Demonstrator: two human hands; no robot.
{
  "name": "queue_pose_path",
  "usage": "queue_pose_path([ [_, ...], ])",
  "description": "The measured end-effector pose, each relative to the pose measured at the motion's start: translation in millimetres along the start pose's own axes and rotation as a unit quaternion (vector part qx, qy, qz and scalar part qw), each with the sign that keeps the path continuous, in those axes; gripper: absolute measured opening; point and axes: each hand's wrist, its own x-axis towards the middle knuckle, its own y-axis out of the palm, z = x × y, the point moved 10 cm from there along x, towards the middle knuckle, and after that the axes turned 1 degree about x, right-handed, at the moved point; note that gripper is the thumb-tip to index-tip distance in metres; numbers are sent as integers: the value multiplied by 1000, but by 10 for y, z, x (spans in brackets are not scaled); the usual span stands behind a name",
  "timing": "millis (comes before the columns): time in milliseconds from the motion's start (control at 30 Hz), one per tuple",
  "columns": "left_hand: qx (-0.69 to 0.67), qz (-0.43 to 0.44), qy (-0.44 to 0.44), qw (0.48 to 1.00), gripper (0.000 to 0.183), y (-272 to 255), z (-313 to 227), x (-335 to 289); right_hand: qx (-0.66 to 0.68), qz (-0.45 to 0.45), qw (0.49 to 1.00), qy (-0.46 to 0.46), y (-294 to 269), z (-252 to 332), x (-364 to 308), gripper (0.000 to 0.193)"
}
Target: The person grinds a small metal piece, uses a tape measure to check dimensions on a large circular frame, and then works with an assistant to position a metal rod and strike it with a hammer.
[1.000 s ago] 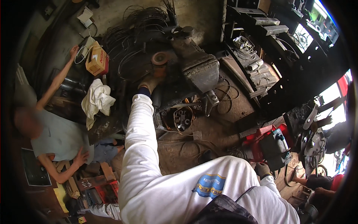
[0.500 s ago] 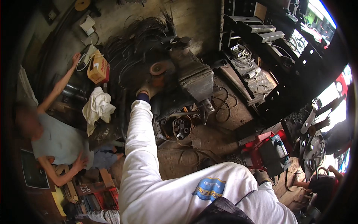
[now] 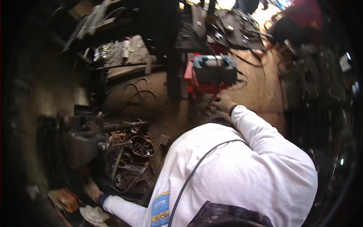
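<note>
My right hand (image 3: 225, 103), in a tan work glove, reaches forward to the near side of a red machine with a grey box-like top (image 3: 214, 72). Motion blur smears its fingers, so whether it grips anything does not show. At lower left, my left hand (image 3: 92, 190), gloved too, rests against the dark metal bench equipment (image 3: 81, 147). Its fingers are lost in shadow and blur. Close by lie a yellow and red cardboard box (image 3: 65, 200) and a crumpled white cloth (image 3: 94, 215).
A round container of metal parts (image 3: 141, 145) stands between my arms, beside a hammer-like handle (image 3: 120, 157). Coiled cable (image 3: 140, 94) lies on the floor. Stacked metal pieces (image 3: 124, 53) fill a shelf at the back. A person in red (image 3: 304, 15) is at far right.
My view has swung to the right, bringing the red machine to the middle. My right arm now stretches out toward it. My left hand stays by the dark equipment.
</note>
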Motion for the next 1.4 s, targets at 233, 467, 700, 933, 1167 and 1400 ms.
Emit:
queue_pose_path([
  [233, -197, 297, 283, 890, 40, -27, -1533, -1782, 159, 45, 986, 29, 218, 340, -382, 38],
  [467, -136, 191, 665, 710, 27, 638, -3933, -3503, 389, 148, 907, -72, -45, 1215, -492, 32],
  [700, 84, 119, 769, 622, 32, 1341, -4988, -4552, 315, -3, 923, -223, -1018, 1332, -657, 30],
  [933, 116, 260, 656, 699, 58, 1990, -5556, -5430, 38, 2, 929, -369, -1505, 1041, -580, 28],
  [1167, 80, 213, 729, 646, 57, 2157, -6474, -6617, 112, -11, 907, -406, -2192, -52, -335, 24],
  [1400, -27, 256, 705, 661, 41, 1895, -7246, -7029, 306, -76, 896, -314, -3056, -945, 84, 20],
])
